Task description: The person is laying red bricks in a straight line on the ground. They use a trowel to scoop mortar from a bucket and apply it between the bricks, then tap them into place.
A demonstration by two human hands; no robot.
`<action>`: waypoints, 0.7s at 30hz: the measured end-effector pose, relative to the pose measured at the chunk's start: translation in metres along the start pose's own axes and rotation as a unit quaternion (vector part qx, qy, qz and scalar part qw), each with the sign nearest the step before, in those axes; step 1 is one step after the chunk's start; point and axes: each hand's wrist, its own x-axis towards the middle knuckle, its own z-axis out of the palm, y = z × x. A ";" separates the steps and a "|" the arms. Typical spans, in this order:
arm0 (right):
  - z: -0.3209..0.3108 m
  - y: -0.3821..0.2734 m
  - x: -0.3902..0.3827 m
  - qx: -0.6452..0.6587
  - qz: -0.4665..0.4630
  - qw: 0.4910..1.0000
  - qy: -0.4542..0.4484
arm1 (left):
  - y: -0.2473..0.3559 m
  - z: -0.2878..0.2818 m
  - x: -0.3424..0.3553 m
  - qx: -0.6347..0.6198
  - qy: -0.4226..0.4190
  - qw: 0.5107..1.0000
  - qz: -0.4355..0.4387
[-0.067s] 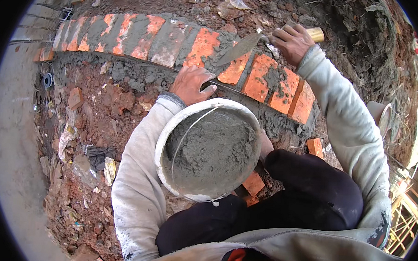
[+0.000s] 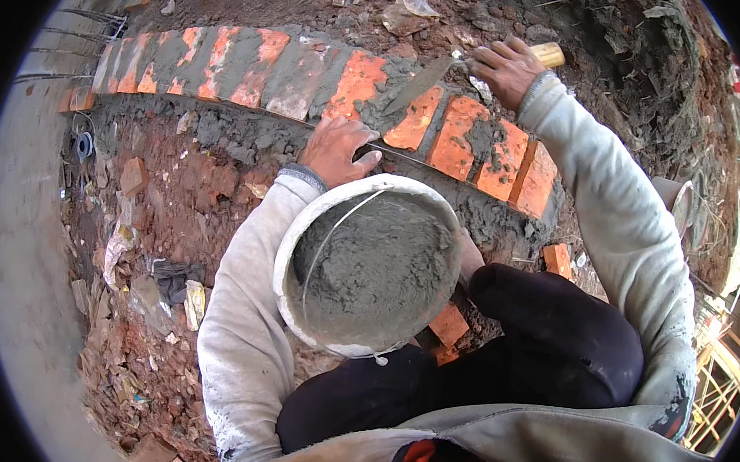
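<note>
My right hand [image 2: 507, 72] is wrapped round the wooden handle of a trowel [image 2: 420, 85]. The trowel's grey blade points left and lies over the joint between two orange bricks in a row of bricks [image 2: 358, 82]. My left hand [image 2: 338, 150] rests at the near edge of that row, its fingertips against a brick and its thumb held apart. Nothing shows in its grasp. Grey mortar smears many brick tops and fills joints between them. Close below my left hand stands a white-rimmed bucket [image 2: 280, 268] with wet mortar [image 2: 377, 261] inside.
A thin string [image 2: 408, 157] runs along the row's near edge. Steel rods [image 2: 68, 43] jut from the concrete at far left. Loose bricks [image 2: 557, 259] and rubble lie around my knees. Another bucket [image 2: 675, 199] lies at the right, near a dirt bank.
My right hand and the trowel have shifted slightly to the left. My left hand stays at the row's edge.
</note>
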 end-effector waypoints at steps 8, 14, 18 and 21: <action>-0.012 0.009 0.030 -0.041 -0.050 0.998 -0.025 | 0.000 -0.001 0.003 -0.015 -0.001 1.000 -0.011; -0.016 0.009 0.022 -0.034 0.030 0.999 -0.008 | -0.002 -0.004 0.009 -0.014 0.025 1.000 0.010; -0.015 0.011 0.008 -0.004 0.052 0.998 -0.044 | -0.002 -0.005 0.011 -0.005 0.018 1.000 -0.011; -0.009 0.010 0.002 0.052 0.185 0.981 -0.019 | -0.004 -0.003 0.012 0.015 0.032 0.999 0.004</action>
